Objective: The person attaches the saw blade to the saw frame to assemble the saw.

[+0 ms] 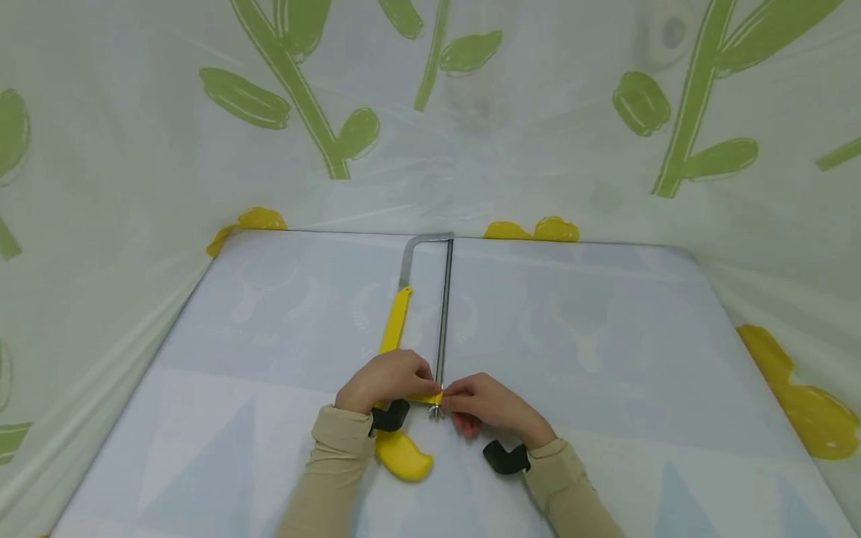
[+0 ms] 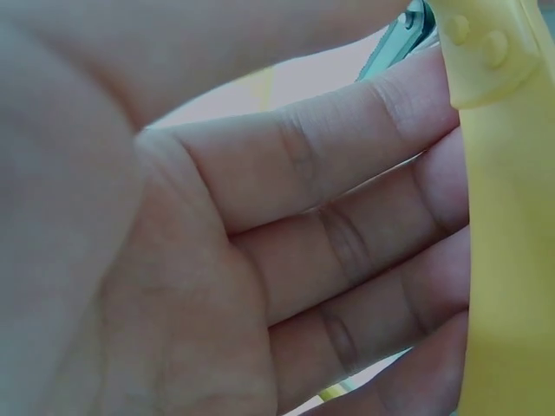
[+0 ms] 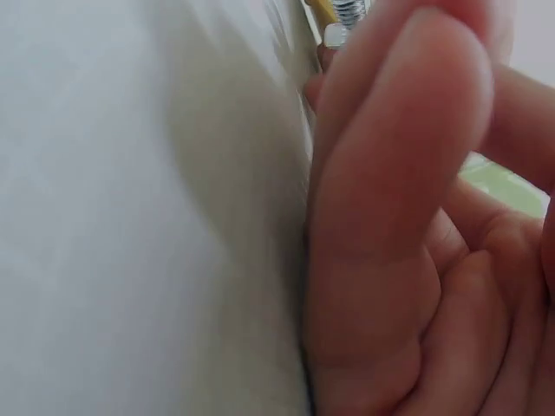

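A hacksaw [image 1: 395, 321] lies on the table with its yellow handle [image 1: 406, 457] toward me and its grey metal bow at the far side. Its narrow blade [image 1: 445, 314] runs along the right side, down to a wing nut [image 1: 436, 412] at the near end. My left hand [image 1: 390, 377] reaches over the frame, pinching around the blade's near end, while its other fingers lie behind the yellow handle [image 2: 512, 260] in the left wrist view. From the right, my right hand [image 1: 487, 403] pinches the same end just above the wing nut. The fingertips hide the blade's attachment.
The pale patterned table [image 1: 605, 359] extends around the hacksaw. Behind and at the sides hangs a whitish sheet [image 1: 538, 149] printed with green leaves and yellow shapes. Black wrist mounts [image 1: 506, 457] sit on both wrists, close to the tabletop.
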Demonstrator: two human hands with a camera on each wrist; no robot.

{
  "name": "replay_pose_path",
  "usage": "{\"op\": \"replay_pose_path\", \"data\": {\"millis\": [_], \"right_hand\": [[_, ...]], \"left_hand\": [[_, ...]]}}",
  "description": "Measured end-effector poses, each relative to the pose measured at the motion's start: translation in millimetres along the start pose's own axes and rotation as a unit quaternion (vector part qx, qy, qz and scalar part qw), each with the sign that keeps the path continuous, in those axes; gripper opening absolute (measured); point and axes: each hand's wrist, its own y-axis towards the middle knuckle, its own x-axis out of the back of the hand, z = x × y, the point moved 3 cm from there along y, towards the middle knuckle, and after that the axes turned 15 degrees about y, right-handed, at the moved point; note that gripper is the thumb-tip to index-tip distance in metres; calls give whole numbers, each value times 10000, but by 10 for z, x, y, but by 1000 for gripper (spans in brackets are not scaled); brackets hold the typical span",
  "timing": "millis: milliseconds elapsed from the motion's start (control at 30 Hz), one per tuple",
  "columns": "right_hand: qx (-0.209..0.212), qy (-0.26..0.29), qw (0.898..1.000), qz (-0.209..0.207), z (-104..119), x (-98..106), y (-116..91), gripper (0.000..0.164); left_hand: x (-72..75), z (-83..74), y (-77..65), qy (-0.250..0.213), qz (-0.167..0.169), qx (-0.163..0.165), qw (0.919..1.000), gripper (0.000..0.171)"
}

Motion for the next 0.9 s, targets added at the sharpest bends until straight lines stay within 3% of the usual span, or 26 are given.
{"op": "replay_pose_path", "data": {"millis": [333, 567, 900], "right_hand": [[-53, 758, 9968, -264, -35, 79, -14, 28], [-164, 1186, 9925, -236, -61, 85, -49, 26], [-123, 678, 9958, -596, -80, 243, -126, 27]], "left_hand": [[-48, 2, 0, 23, 68, 38, 10000, 21], [-92, -7, 18, 114, 14, 58, 9999, 23], [-44, -39, 16, 348, -88, 200, 9992, 28]]}}
